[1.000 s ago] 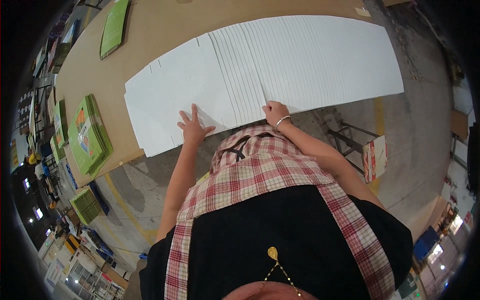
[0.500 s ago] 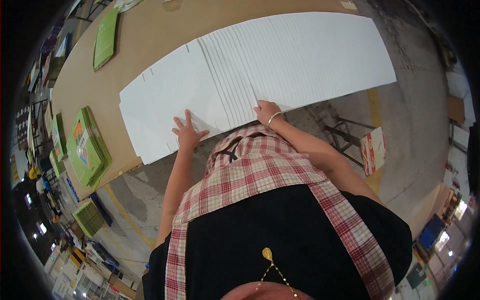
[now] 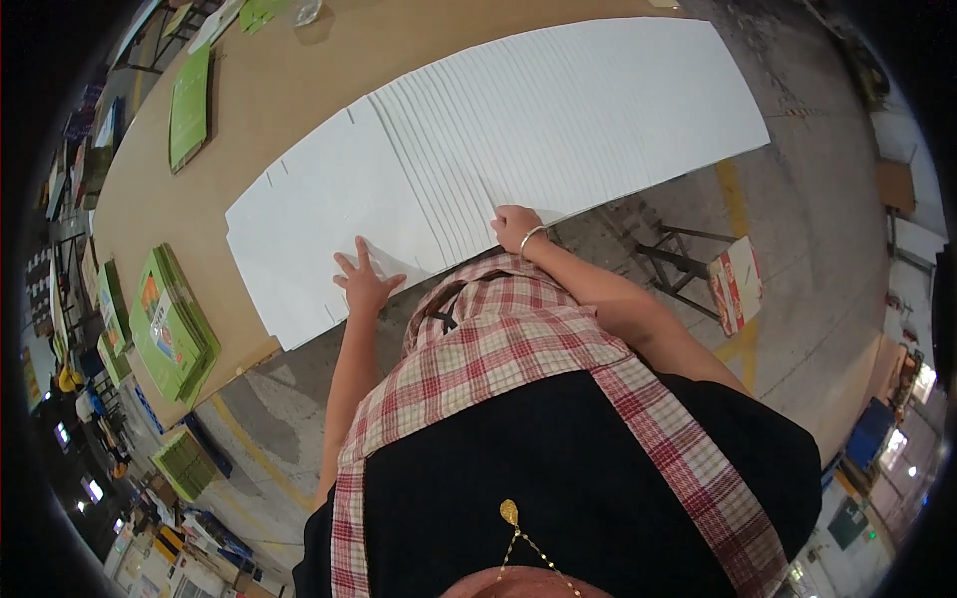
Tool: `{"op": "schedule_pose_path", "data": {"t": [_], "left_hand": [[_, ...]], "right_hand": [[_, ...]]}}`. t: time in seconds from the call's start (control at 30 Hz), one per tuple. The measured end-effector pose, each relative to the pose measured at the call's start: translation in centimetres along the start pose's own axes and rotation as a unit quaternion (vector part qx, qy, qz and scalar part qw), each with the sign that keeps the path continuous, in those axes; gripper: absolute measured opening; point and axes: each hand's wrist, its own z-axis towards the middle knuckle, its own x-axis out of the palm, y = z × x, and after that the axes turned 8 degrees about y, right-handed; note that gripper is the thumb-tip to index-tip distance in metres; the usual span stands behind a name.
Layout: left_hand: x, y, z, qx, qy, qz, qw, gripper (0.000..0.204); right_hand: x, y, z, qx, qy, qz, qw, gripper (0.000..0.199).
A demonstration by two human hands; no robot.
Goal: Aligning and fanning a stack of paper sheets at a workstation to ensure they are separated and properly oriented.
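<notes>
both hands (image 3: 364,282) have slid left along the fanned white sheets (image 3: 518,140).

Brown worktable (image 3: 299,90), green flat cartons (image 3: 171,324) stacked at left, another green stack (image 3: 189,108), metal trestle (image 3: 673,261)

Long tan worktable (image 3: 299,90); grey concrete floor (image 3: 797,149), yellow line (image 3: 736,199); metal trestle (image 3: 678,264).
</notes>
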Motion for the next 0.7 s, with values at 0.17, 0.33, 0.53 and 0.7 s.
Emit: {"op": "schedule_pose_path", "data": {"t": [0.17,0.33,0.53,0.7], "left_hand": [[0.2,0.9,1.1,0.012,0.002,-0.005,1.000,0.114],[-1.4,1.9,2.4,0.006,0.050,0.019,0.999,0.107],[-7.4,-2.0,6.1,0.170,-0.093,0.060,0.979,0.090],[-11.7,-13.1,12.8,0.396,-0.134,0.047,0.907,0.076]], "right_hand": [[0.3,0.5,0.2,0.041,0.019,0.033,0.998,0.029],[-0.2,-1.0,-1.6,0.080,-0.004,0.059,0.995,0.037],[-0.1,-9.8,-1.9,0.337,-0.137,0.623,0.693,0.046],[1.0,-13.3,3.0,0.238,-0.383,0.825,0.340,0.057]]}}
